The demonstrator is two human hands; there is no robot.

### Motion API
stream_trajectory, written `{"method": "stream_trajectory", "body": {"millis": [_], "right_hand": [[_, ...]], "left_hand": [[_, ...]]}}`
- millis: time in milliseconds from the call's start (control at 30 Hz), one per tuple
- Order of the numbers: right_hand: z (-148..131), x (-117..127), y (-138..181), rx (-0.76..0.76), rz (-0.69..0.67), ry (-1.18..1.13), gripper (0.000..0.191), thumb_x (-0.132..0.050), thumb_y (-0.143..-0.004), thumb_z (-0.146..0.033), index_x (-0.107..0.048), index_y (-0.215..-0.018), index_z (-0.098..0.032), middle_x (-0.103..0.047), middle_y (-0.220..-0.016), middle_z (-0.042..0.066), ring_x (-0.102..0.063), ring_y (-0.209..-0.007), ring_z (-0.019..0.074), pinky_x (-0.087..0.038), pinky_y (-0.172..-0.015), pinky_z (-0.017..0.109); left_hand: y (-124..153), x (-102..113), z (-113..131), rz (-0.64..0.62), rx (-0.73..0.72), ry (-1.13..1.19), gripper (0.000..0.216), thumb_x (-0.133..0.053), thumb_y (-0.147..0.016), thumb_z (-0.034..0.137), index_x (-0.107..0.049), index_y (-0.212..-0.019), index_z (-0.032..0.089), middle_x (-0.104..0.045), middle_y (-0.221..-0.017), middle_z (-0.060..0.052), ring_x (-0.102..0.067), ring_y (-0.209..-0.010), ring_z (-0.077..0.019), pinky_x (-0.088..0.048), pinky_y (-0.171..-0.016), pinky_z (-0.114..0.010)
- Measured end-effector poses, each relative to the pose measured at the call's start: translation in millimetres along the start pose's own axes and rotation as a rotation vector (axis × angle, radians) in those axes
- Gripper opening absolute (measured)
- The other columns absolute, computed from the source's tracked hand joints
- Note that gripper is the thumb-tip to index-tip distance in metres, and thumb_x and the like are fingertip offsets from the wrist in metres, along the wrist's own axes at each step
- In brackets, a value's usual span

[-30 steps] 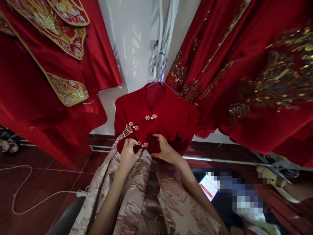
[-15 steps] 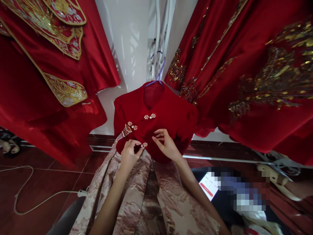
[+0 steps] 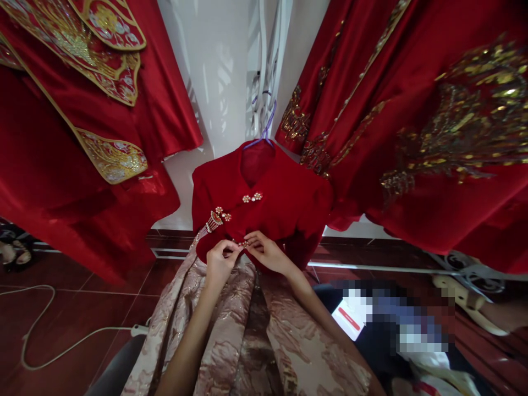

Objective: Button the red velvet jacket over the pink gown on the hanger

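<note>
a: first entry?
b: red jacket [image 3: 289, 187], count one. it hangs on one purple hanger [image 3: 269, 116] in front of the white wall [image 3: 218, 82], front facing the camera.
a: fastenings?
b: pearl clasps, count three, stepping down the front on a slant. top clasp [image 3: 252, 197] sits under the collar. middle clasp [image 3: 221, 212] is lower and to the left, with one tassel [image 3: 210, 223]. lowest clasp [image 3: 242, 242] is near the hem, between the two hands.
a: hands?
b: count two. left hand [image 3: 220, 259] is closed, fingertips pinching the lowest clasp from its left side. right hand [image 3: 267, 253] pinches the same clasp from the right. the fingertips of both meet there.
a: below that?
b: brocade skirt [image 3: 247, 335], count one, pale with a woven pattern. it runs from under the jacket hem to the bottom edge, and both forearms lie over it.
a: around it?
b: two groups of hanging red cloth with gold embroidery. left robes [image 3: 82, 165] hang apart from the jacket. right robes [image 3: 433, 137] hang just beside its shoulder. one white cable [image 3: 37, 344] lies on the dark red floor [image 3: 82, 286].
</note>
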State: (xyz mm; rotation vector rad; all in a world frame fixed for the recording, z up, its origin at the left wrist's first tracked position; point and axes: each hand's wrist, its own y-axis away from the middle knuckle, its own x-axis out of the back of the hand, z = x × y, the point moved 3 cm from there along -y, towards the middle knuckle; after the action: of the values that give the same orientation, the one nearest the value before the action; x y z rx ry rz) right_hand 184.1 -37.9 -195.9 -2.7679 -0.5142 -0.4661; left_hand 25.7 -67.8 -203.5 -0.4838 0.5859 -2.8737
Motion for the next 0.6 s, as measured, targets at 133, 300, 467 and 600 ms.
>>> {"method": "stream_trajectory", "body": {"millis": [133,300,467,600], "right_hand": [[-3.0,-1.7,0.2,-0.013,-0.016,0.004,0.019,-0.057,-0.079,-0.022,-0.054,-0.097,-0.017,-0.063,-0.086,0.004,-0.061,-0.078,0.0121,-0.052,-0.074,0.028],[-12.8,7.6,0.9,-0.020,-0.029,0.016,0.009,-0.055,-0.075,-0.020,-0.053,-0.084,-0.018,-0.061,-0.076,0.000,-0.058,-0.070,0.0117,-0.047,-0.066,0.024],[-24.3,26.9,1.7,-0.023,0.000,-0.046,0.002,-0.049,-0.073,-0.020,-0.048,-0.071,-0.019,-0.050,-0.064,-0.004,-0.049,-0.062,0.0110,-0.038,-0.060,0.023],[-22.9,38.1,2.2,-0.073,0.045,-0.045,0.009,-0.046,-0.074,-0.021,-0.043,-0.066,-0.019,-0.042,-0.060,-0.005,-0.039,-0.058,0.0103,-0.030,-0.057,0.024]], "left_hand": [[1.1,-1.5,2.6,-0.025,0.057,0.107,0.009,-0.065,-0.073,0.025,-0.061,-0.070,0.017,-0.066,-0.075,-0.002,-0.063,-0.070,-0.0125,-0.053,-0.062,-0.021],[-5.0,-6.0,2.0,-0.152,0.245,0.418,0.035,-0.072,-0.067,0.036,-0.056,-0.090,0.015,-0.066,-0.078,-0.003,-0.065,-0.072,-0.0142,-0.056,-0.064,-0.026],[-30.7,-4.4,-10.7,0.005,0.458,0.688,0.043,-0.063,-0.075,0.048,-0.058,-0.099,0.013,-0.068,-0.088,-0.010,-0.067,-0.071,-0.0159,-0.058,-0.069,-0.033],[-48.1,-7.9,-9.2,0.101,0.490,0.905,0.034,-0.072,-0.070,0.036,-0.064,-0.093,0.012,-0.068,-0.090,-0.008,-0.067,-0.078,-0.0136,-0.055,-0.082,-0.032]]}}
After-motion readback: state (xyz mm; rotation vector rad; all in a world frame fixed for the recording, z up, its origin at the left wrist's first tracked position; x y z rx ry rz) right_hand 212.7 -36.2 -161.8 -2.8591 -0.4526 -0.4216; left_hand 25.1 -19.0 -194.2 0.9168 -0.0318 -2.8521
